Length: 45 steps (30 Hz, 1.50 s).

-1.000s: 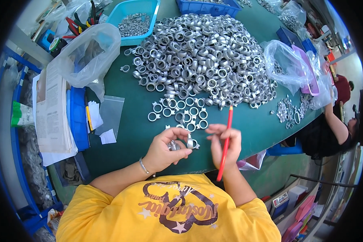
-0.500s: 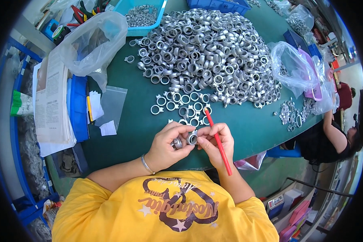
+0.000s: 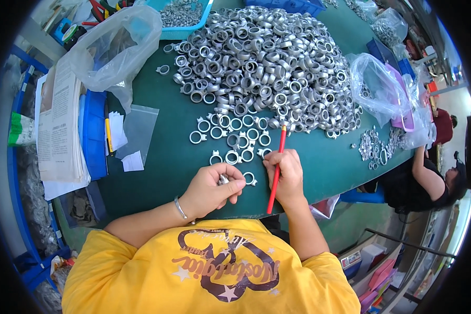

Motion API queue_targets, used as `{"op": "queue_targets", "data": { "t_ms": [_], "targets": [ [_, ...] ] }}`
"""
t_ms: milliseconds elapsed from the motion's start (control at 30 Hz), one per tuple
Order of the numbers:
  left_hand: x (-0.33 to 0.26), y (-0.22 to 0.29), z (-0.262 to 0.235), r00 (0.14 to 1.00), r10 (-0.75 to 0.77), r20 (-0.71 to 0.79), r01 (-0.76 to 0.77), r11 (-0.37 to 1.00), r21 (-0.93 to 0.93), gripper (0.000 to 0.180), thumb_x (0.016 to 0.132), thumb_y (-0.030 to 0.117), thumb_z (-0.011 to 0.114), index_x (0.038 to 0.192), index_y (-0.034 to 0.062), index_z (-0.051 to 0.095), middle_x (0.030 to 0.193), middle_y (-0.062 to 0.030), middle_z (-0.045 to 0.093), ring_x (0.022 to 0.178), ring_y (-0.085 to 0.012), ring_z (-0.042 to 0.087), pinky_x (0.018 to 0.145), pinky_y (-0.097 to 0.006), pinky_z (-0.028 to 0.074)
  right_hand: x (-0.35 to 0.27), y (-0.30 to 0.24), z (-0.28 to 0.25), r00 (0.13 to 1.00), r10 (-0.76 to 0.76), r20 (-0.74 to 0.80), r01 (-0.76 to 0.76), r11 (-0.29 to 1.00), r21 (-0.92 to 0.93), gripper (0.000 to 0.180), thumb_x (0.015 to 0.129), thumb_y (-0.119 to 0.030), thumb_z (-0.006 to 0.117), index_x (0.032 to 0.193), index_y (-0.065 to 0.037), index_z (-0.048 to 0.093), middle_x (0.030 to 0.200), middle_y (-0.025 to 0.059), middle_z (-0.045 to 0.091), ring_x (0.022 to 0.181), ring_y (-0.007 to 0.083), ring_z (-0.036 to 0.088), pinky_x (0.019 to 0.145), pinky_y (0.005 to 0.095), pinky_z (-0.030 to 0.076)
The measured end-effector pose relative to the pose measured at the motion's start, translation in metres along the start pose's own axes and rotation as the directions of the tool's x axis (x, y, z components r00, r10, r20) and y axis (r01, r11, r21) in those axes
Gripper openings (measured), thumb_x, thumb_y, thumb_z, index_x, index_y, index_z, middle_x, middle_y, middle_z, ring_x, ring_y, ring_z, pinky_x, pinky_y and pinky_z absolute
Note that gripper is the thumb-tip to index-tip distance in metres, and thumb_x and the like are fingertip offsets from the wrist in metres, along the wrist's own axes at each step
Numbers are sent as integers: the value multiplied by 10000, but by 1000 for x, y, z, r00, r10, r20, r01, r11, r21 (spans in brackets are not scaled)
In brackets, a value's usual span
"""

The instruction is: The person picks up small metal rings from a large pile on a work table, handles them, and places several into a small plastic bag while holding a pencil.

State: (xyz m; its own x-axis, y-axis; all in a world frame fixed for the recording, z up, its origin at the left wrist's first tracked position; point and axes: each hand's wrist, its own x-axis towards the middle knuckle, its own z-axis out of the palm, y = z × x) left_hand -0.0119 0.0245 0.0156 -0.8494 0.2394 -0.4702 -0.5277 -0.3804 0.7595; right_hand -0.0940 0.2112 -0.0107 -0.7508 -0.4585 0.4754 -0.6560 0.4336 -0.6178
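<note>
My left hand (image 3: pixel 209 191) is curled closed around a small metal ring piece (image 3: pixel 223 179), mostly hidden by the fingers. Just beyond its fingertips a loose metal ring (image 3: pixel 249 178) lies on the green tabletop. A red pencil (image 3: pixel 276 180) is tucked in my right hand (image 3: pixel 288 175), whose fingertips are at a ring (image 3: pixel 264 153) on the table; whether they pinch it I cannot tell. Several rings with small lugs (image 3: pixel 235 124) lie spread flat in front of my hands. Behind them rises a large heap of grey metal rings (image 3: pixel 267 68).
At the back stand a light-blue basket (image 3: pixel 206 20) of small metal parts and a blue bin (image 3: pixel 290 5). Plastic bags (image 3: pixel 115 49) and papers (image 3: pixel 60 125) are on the left. Small parts (image 3: pixel 372 149) and a pink tray (image 3: pixel 405 121) sit right, near a seated person (image 3: pixel 426 180).
My hands have moved apart, the right one going forward to the spread rings with the pencil. The ring held between both hands is no longer there; a ring now lies beside my left fingertips.
</note>
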Motion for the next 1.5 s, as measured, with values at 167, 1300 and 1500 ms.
{"op": "queue_targets", "data": {
  "t_ms": [167,1300,1500],
  "targets": [
    [3,6,11,986,105,-127,-98,993,60,214,835,72,593,1025,-11,541,748,-64,598,583,-70,561,400,-154,388,-14,-29,6,954,291,-65,-226,850,477,316,676,111,673,773,-58,424,766,96,601,698,185,573,619,265,464],
    [3,6,11,961,264,-79,-250,956,152,54,823,19,579,839,-33,583,800,-105,588,600,-132,593,478,-207,475,-23,-41,9,866,484,124,-420,573,703,270,743,64,651,826,-58,425,839,96,627,727,97,580,631,225,484],
    [6,-1,-2,941,300,-159,-296,954,48,47,851,44,547,836,0,547,706,-78,565,514,-113,532,403,-195,414,44,-4,-60,835,550,-34,-409,660,630,229,752,83,569,801,-70,405,686,99,576,602,149,578,459,246,453]
  ]
}}
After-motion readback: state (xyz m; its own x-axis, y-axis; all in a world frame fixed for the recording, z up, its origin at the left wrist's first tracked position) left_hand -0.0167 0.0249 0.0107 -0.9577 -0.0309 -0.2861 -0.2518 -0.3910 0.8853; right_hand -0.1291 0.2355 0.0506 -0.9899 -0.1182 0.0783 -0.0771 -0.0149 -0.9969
